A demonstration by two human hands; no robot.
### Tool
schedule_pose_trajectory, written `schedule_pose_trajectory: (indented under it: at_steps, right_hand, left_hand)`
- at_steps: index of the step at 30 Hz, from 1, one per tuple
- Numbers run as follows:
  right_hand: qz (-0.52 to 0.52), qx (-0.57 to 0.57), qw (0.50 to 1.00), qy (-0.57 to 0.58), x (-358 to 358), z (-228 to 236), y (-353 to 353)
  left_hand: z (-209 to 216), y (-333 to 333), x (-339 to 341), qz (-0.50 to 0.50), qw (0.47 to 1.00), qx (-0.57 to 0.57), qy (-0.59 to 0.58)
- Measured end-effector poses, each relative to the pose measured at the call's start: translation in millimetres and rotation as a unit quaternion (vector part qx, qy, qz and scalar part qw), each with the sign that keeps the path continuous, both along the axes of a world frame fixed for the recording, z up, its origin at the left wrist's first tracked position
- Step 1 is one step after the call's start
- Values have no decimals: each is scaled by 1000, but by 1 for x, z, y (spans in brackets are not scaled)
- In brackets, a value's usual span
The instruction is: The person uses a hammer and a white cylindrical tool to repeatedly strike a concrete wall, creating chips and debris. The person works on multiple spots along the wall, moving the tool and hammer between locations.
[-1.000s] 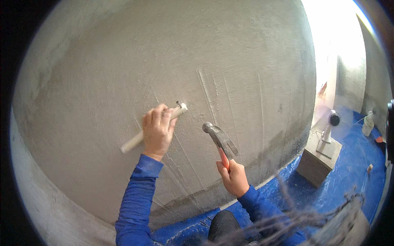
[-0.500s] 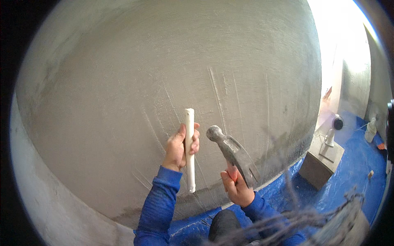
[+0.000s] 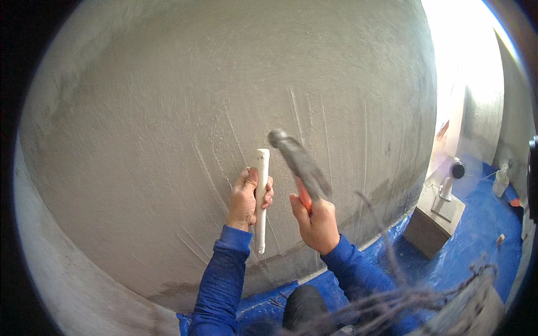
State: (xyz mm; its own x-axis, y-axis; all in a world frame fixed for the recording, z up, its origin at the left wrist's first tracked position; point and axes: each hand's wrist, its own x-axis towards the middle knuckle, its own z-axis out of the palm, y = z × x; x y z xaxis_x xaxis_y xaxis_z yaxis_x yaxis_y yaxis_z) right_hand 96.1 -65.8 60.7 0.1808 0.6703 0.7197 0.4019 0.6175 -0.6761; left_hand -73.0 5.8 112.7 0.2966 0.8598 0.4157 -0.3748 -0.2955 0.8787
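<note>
My left hand (image 3: 245, 201) is wrapped round a short white pipe (image 3: 261, 199), held nearly upright in front of the wall. Its upper end is whitish and rough, and its lower end hangs free below the fist. To its right, my right hand (image 3: 316, 224) grips a claw hammer (image 3: 300, 159) by its red handle. The hammer's round face is just above and slightly right of the pipe's top, with a gap between them. Motion blurs the hammer head a little. The grey plastered wall (image 3: 168, 112) behind carries several long, thin scratch lines.
Blue sheeting (image 3: 476, 224) covers the floor at the right and below. A box-shaped block (image 3: 431, 227) there carries a white stand with a round dark head (image 3: 458, 169). A white bottle (image 3: 500, 182) stands farther right. Blurred twig-like strands (image 3: 392, 305) cross the lower right.
My right hand has raised the hammer up and to the left, bringing its head near the pipe's top. The left hand still grips the pipe in almost the same place.
</note>
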Motion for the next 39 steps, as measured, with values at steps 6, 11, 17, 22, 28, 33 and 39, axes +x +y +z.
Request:
schedule_pose_trajectory:
  at_steps: [6, 11, 17, 22, 28, 33, 39]
  right_hand:
    - [16, -28, 999, -21, 5, -4, 0]
    - [27, -27, 997, 62, 5, -1, 4]
    - [9, -80, 996, 37, 3, -10, 1]
    - [150, -147, 955, 207, -10, -49, -25]
    - [172, -189, 920, 297, 1, -80, -32]
    - [161, -149, 947, 235, 12, -82, -33]
    - [131, -160, 961, 183, 17, -82, -41]
  left_hand:
    - [-4, 3, 2, 32, 999, 3, 24]
    - [-7, 5, 2, 34, 999, 5, 28]
    - [-4, -3, 11, 81, 995, 15, 50]
    - [-20, -34, 40, 139, 990, 36, 8]
    - [-59, -76, 63, 125, 982, 66, 128]
    - [-74, -74, 66, 150, 978, 53, 135]
    - [-74, -70, 58, 163, 973, 83, 141]
